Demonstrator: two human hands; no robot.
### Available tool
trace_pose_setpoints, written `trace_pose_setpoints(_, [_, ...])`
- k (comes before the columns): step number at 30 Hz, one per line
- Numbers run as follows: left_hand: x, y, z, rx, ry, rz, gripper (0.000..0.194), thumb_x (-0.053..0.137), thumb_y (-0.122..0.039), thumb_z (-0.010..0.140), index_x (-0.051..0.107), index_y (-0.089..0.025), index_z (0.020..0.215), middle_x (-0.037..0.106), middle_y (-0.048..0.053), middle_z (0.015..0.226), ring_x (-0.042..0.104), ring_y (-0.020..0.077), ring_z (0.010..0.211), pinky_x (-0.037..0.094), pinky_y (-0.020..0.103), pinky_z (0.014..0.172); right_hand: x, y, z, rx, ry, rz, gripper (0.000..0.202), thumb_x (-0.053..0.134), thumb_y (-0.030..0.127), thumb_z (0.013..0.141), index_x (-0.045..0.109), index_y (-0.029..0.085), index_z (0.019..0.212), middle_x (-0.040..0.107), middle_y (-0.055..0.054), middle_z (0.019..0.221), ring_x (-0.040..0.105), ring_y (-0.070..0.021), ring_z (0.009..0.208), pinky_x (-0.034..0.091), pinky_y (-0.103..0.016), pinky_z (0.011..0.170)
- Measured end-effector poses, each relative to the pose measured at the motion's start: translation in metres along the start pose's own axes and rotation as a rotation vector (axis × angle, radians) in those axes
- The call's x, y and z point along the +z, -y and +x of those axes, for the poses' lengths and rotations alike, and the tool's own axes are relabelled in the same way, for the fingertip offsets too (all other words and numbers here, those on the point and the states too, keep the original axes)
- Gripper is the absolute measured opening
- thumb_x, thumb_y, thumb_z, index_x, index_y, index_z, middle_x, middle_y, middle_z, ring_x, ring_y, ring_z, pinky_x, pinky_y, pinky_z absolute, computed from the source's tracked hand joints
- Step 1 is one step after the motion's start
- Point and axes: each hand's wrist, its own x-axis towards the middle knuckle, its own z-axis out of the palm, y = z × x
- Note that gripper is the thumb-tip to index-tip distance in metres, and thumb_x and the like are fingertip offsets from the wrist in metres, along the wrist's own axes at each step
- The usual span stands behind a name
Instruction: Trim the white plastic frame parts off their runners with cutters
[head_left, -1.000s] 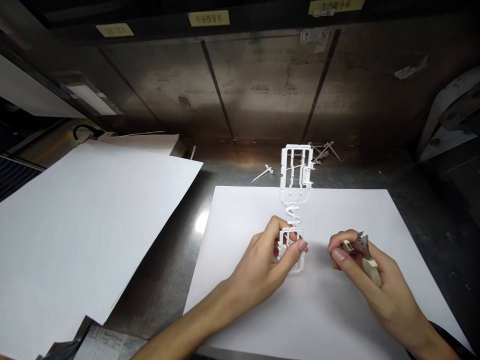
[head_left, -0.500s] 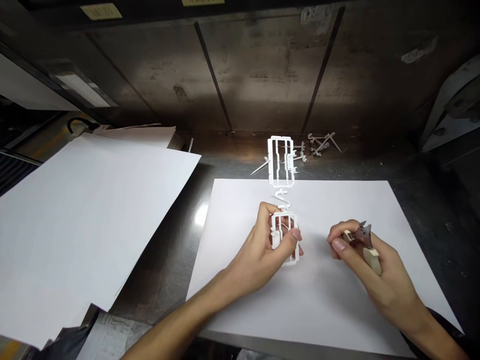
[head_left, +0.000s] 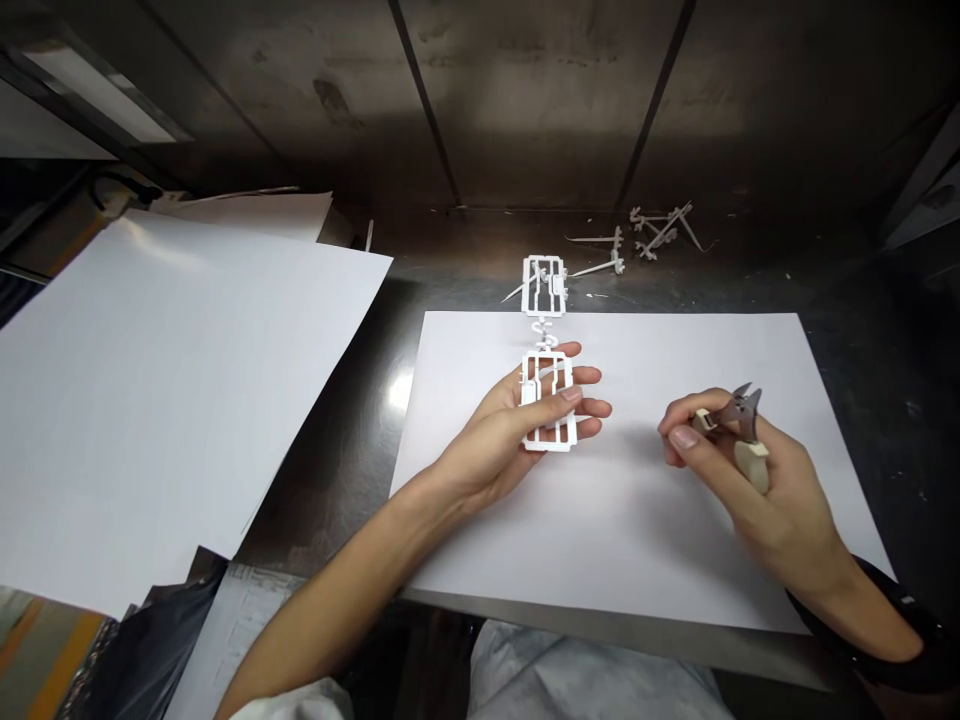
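My left hand [head_left: 495, 425] has its thumb pressed over a white plastic frame [head_left: 568, 432], which lies across the palm with the fingers spread behind it. A thin curved link [head_left: 543, 330] joins this piece to a second white frame [head_left: 527, 285] that reaches past the paper's far edge. To the right, my right hand [head_left: 757, 490] is curled round a pair of side cutters [head_left: 742, 405] with cream handles. Their metal jaws point up and away, apart from the white frames. Part of the handles is hidden in the palm.
A white sheet of paper [head_left: 600, 540] covers the metal bench [head_left: 330, 480] under my hands. Several thin plastic scraps [head_left: 660, 232] lie near the back wall [head_left: 525, 110]. At left, a large stack of white sheets [head_left: 187, 400] juts over the bench.
My left fingers have opened out behind the white frame, and the far frame now lies lower and flatter. The view has tilted down; the right hand still holds the cutters in much the same pose.
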Motion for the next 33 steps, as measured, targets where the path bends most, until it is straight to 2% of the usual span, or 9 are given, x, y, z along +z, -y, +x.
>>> trace_pose_setpoints(2, [-0.0009, -0.0004, 0.0013, 0.008, 0.022, -0.02, 0.037, 0.083, -0.036, 0.101, 0.072, -0.018, 0.132, 0.072, 0.007, 0.116, 0.074, 0.0158, 0.086, 0.062, 0.026, 0.078, -0.0003, 0.0003, -0.0008, -0.006, -0.004, -0.009, 0.011, 0.064, 0.035, 0.119, 0.069, 0.029, 0.111, 0.062, 0.001, 0.097, 0.058, -0.0208, 0.085, 0.042, -0.034, 0.075])
trace_pose_setpoints(5, [-0.0022, -0.0002, 0.0025, 0.011, 0.096, -0.079, 0.06, 0.066, -0.07, 0.104, 0.074, -0.014, 0.125, 0.067, 0.006, 0.1, 0.066, 0.0138, 0.071, 0.058, 0.025, 0.068, -0.0001, 0.0004, -0.0009, -0.008, -0.008, -0.003, 0.011, 0.064, 0.035, 0.119, 0.069, 0.029, 0.111, 0.062, 0.001, 0.097, 0.058, -0.021, 0.085, 0.043, -0.034, 0.075])
trace_pose_setpoints(10, [-0.0014, 0.0007, -0.0002, 0.031, 0.149, -0.064, 0.08, 0.047, -0.086, 0.104, 0.076, -0.014, 0.125, 0.067, 0.009, 0.098, 0.065, 0.0165, 0.072, 0.056, 0.027, 0.069, -0.0003, 0.0015, 0.0003, -0.011, -0.006, -0.001, 0.011, 0.064, 0.034, 0.119, 0.069, 0.029, 0.111, 0.063, 0.001, 0.098, 0.058, -0.0205, 0.085, 0.043, -0.034, 0.075])
trace_pose_setpoints(17, [-0.0025, 0.004, 0.0021, 0.114, 0.121, 0.047, 0.075, 0.041, -0.083, 0.107, 0.072, -0.015, 0.121, 0.063, 0.004, 0.085, 0.063, 0.0141, 0.068, 0.054, 0.024, 0.068, -0.0011, 0.0073, 0.0008, -0.019, -0.013, -0.043, 0.011, 0.064, 0.031, 0.117, 0.07, 0.029, 0.108, 0.063, 0.002, 0.094, 0.058, -0.02, 0.084, 0.042, -0.033, 0.074])
trace_pose_setpoints(21, [-0.0039, 0.0053, -0.001, 0.148, 0.151, 0.372, 0.034, 0.065, -0.049, 0.112, 0.057, -0.021, 0.13, 0.067, 0.0, 0.094, 0.07, 0.0143, 0.079, 0.057, 0.025, 0.076, -0.0025, 0.0088, 0.0026, -0.019, 0.06, -0.125, 0.012, 0.062, 0.034, 0.118, 0.068, 0.029, 0.109, 0.064, 0.003, 0.094, 0.057, -0.019, 0.082, 0.042, -0.032, 0.073])
trace_pose_setpoints(24, [-0.0035, 0.0049, -0.0039, 0.198, 0.195, 0.596, 0.022, 0.069, -0.032, 0.111, 0.051, -0.021, 0.119, 0.07, 0.0, 0.099, 0.071, 0.013, 0.081, 0.057, 0.026, 0.08, -0.0025, 0.0056, 0.0044, 0.057, 0.153, -0.287, 0.025, 0.062, 0.038, 0.115, 0.061, 0.025, 0.094, 0.057, 0.005, 0.08, 0.05, -0.0177, 0.07, 0.037, -0.033, 0.063])
trace_pose_setpoints(27, [-0.0018, 0.0033, -0.0044, 0.207, 0.249, 0.668, 0.019, 0.072, -0.027, 0.109, 0.055, -0.019, 0.111, 0.073, 0.001, 0.097, 0.069, 0.0121, 0.079, 0.056, 0.023, 0.077, -0.0021, 0.0023, 0.006, 0.115, 0.185, -0.39, 0.034, 0.064, 0.04, 0.111, 0.05, 0.024, 0.084, 0.045, 0.007, 0.069, 0.04, -0.0168, 0.061, 0.032, -0.034, 0.057])
trace_pose_setpoints(29, [-0.0007, 0.0023, -0.0044, 0.198, 0.266, 0.685, 0.019, 0.073, -0.028, 0.108, 0.057, -0.018, 0.11, 0.074, 0.002, 0.095, 0.066, 0.0118, 0.076, 0.055, 0.023, 0.073, -0.0026, 0.0017, 0.0068, 0.134, 0.192, -0.407, 0.035, 0.063, 0.042, 0.111, 0.049, 0.024, 0.085, 0.045, 0.007, 0.07, 0.04, -0.0168, 0.062, 0.033, -0.033, 0.057])
trace_pose_setpoints(33, [-0.0002, 0.0015, -0.0051, 0.209, 0.302, 0.746, 0.017, 0.062, -0.036, 0.114, 0.061, -0.019, 0.113, 0.075, 0.003, 0.102, 0.064, 0.012, 0.075, 0.055, 0.023, 0.073, -0.0052, 0.0036, 0.0071, 0.16, 0.207, -0.406, 0.037, 0.062, 0.046, 0.114, 0.05, 0.024, 0.087, 0.045, 0.007, 0.07, 0.039, -0.0173, 0.062, 0.033, -0.033, 0.057])
